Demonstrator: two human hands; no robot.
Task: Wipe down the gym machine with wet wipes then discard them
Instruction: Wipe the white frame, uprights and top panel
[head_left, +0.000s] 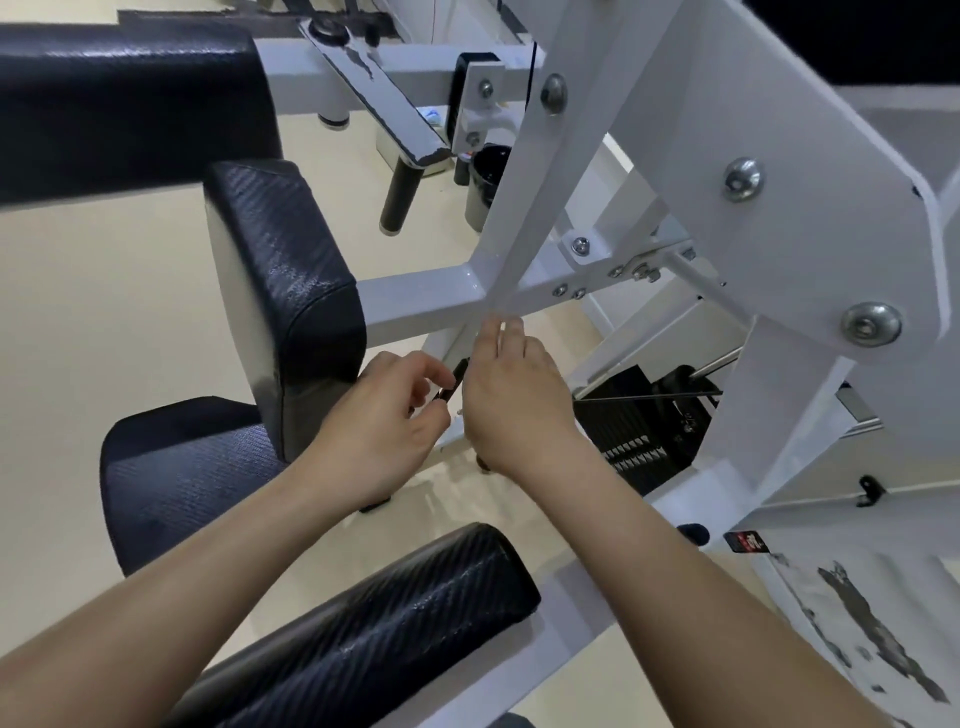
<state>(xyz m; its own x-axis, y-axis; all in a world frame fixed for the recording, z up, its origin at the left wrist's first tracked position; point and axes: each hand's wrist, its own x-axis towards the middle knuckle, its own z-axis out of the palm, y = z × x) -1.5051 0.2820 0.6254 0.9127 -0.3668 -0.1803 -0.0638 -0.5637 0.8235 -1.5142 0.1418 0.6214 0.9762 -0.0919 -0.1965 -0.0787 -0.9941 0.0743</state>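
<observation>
Gym machine (649, 156): white painted steel frame, fills the right and centre of the head view. Bolted plates at upper right.
Slanted bar (540, 208): long axis runs from upper right down to lower left and passes behind the hands.
Cross bar (415, 301): long axis near level, rising a little to the right. It starts at the back pad and meets the slanted bar just above the right hand.
Left hand (384, 421): fingers curled, thumb and forefinger tips pinching a small black pin.
Black pin (453, 383): short rod, long axis lower left to upper right, lying along the foot of the slanted bar, between the two hands.
Right hand (514, 405): back of hand to the camera, fingers close together and reaching up to where the bars meet. Fingertips are at the frame. A thin white sliver shows between two fingers; cannot tell if it is a wipe. Palm is hidden, so grip cannot be told.
Back pad (280, 291): black, upright, left of the hands.
Seat (182, 478): black, below the back pad.
Roller pad (374, 623): black, under the forearms, long axis lower left to upper right.
Weight stack (639, 431): black, right of the right hand, low in the frame.
Floor (104, 312): pale cream.
Lower right plate (872, 623): white paint chipped in patches.
</observation>
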